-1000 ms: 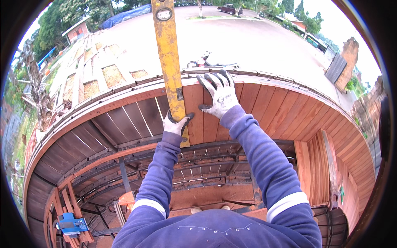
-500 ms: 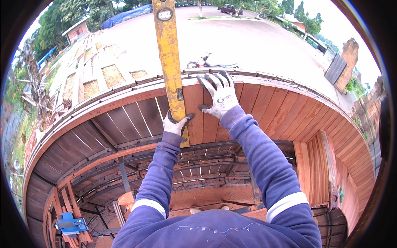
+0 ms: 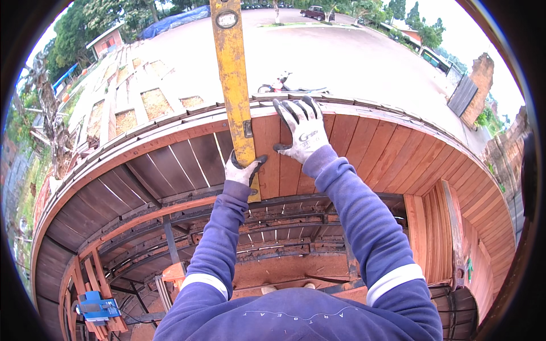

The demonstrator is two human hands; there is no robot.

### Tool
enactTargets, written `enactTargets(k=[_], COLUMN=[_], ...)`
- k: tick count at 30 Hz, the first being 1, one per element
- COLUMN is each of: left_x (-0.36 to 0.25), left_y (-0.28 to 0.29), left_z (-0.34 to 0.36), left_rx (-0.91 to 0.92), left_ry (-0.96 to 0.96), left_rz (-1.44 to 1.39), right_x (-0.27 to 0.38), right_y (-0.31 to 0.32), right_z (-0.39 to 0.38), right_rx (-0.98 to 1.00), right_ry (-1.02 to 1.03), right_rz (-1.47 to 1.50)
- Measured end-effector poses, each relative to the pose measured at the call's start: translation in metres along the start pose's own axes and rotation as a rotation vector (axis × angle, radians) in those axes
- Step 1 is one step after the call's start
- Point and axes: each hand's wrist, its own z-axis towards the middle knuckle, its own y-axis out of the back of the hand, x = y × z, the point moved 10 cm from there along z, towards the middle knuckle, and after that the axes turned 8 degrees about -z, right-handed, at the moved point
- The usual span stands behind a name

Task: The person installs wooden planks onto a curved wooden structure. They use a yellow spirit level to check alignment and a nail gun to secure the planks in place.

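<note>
A long yellow spirit level [image 3: 232, 85] stood upright against the reddish boards of a wooden wall [image 3: 364, 153], its lower end gripped by the gloved left hand [image 3: 242, 169]. The gloved right hand [image 3: 301, 132] lay flat, fingers spread, on the board just beside it. Boards to the right sat close-fitted, while those to the left showed gaps, suggesting cladding partly done; a motorcycle [image 3: 281, 86] stood beyond.

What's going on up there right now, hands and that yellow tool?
Left hand gripping the yellow spirit level, held upright against the wooden boards. Right hand flat on the boards, fingers spread. Nothing blocking either hand.
</note>
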Motion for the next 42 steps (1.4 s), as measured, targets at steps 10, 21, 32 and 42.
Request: enactTargets(k=[10, 21, 32, 42], left_x=[-0.004, -0.007, 0.012, -0.006], left_y=[-0.001, -0.005, 0.006, -0.006], left_z=[-0.002, -0.004, 0.004, 0.002], left_rx=[-0.01, -0.023, 0.008, -0.026], left_ry=[-0.024, 0.013, -0.021, -0.016], left_rz=[0.035, 0.033, 0.057, 0.24], right_x=[0.0, -0.001, -0.001, -0.004], right_y=[-0.003, -0.005, 0.003, 0.007], right_z=[-0.001, 0.0, -0.003, -0.004], right_rx=[0.049, 0.059, -0.042, -0.074], right_ry=[-0.014, -0.029, -0.001, -0.001], right_rz=[-0.073, -0.06, 0.019, 0.064])
